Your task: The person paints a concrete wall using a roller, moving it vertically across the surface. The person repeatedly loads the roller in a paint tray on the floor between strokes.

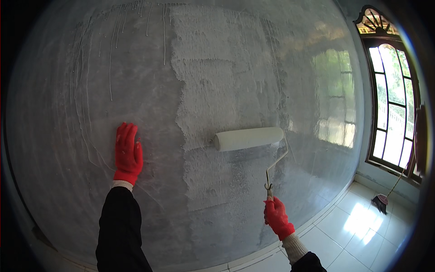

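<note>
My right hand (278,216), in a red-coated glove with a pale knit cuff, grips the handle of a paint roller. The roller's white sleeve (249,138) lies almost level against the grey wall (146,85), and its bent wire frame (276,162) runs down to my fist. Wet, pale paint (207,98) covers a broad upright band above and below the sleeve, with a ragged left edge. To the left, my left hand (128,153), gloved the same way, is held flat at the bare grey part with nothing in it. Whether its palm touches the wall cannot be seen.
Paint drips (111,74) run down the upper left of the wall. A dark-framed window (390,102) is at the right, its light reflected on the wall. Below it, a broom (380,202) stands on the glossy white floor tiles (334,222), which meet the wall's foot.
</note>
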Available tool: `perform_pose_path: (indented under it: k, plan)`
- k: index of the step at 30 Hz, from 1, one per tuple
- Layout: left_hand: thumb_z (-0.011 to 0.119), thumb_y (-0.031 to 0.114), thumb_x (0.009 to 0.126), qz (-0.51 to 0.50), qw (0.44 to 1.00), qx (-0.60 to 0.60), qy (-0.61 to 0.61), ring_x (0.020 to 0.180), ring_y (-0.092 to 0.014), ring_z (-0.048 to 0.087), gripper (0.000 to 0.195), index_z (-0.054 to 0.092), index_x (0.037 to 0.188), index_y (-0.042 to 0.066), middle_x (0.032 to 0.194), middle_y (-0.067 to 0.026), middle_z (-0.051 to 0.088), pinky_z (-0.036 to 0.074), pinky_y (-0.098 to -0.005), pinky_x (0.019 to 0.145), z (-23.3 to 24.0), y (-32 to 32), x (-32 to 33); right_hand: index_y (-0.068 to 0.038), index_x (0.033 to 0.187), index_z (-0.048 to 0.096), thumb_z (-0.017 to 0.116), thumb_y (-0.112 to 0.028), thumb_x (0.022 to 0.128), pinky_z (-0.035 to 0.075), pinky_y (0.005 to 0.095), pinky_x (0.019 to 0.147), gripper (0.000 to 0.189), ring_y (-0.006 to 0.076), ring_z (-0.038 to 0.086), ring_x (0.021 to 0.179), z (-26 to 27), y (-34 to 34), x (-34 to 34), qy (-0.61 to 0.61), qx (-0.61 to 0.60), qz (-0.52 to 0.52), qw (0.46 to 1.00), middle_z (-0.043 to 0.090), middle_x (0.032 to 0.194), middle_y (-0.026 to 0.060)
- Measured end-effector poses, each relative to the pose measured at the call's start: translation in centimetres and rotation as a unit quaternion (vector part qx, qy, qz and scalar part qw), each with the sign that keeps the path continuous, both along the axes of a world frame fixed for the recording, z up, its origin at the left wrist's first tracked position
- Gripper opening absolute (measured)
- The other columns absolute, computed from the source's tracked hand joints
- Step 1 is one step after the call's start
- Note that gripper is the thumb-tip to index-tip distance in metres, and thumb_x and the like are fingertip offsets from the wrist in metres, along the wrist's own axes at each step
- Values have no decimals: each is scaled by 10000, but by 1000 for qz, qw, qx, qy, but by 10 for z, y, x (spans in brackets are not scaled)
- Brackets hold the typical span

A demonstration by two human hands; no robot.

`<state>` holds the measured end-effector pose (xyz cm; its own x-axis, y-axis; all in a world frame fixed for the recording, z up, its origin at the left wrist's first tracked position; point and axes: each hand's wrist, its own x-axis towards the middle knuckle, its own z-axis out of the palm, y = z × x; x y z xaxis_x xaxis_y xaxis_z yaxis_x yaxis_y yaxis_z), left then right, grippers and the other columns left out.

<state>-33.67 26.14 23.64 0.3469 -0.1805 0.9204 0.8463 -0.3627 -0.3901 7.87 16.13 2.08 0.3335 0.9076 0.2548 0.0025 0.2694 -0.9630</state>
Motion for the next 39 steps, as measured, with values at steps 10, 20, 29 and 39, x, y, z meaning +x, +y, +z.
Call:
perform_pose_path:
  k: [10, 20, 29, 39]
  plan:
    - [476, 125, 903, -6, 1000, -4, -7, 1308, -388, 387, 421, 461, 1314, 34, 1349, -141, 466, 304, -478, 1073, 1, -4, 5, -89, 946, 493, 484, -295, 959, 393, 273, 419, 207, 99, 454, 498, 99, 2, 16, -12, 112, 25, 993, 464, 657, 8]
    - [483, 114, 899, 9, 1000, -4, -19, 1301, -388, 394, 415, 466, 1304, 27, 1331, -142, 473, 313, -480, 1072, 0, -7, 4, -73, 990, 522, 482, -300, 964, 410, 279, 405, 233, 109, 473, 499, 247, 26, 25, -95, 233, -3, 968, 486, 665, 20]
    - [503, 106, 887, -2, 1000, -4, -18, 1291, -381, 406, 419, 476, 1298, 30, 1326, -133, 484, 338, -475, 1070, 0, -8, 1, -73, 1006, 492, 488, -339, 968, 441, 341, 435, 269, 166, 505, 498, 393, 44, 28, -144, 299, 11, 943, 525, 655, 59]
    - [470, 125, 922, -11, 1000, -5, 15, 1301, -363, 406, 392, 490, 1304, 39, 1340, -139, 488, 309, -467, 1088, 3, -3, -8, -55, 1035, 504, 453, -301, 979, 405, 297, 418, 256, 130, 480, 463, 324, 51, 22, -155, 306, -15, 939, 500, 614, 38]
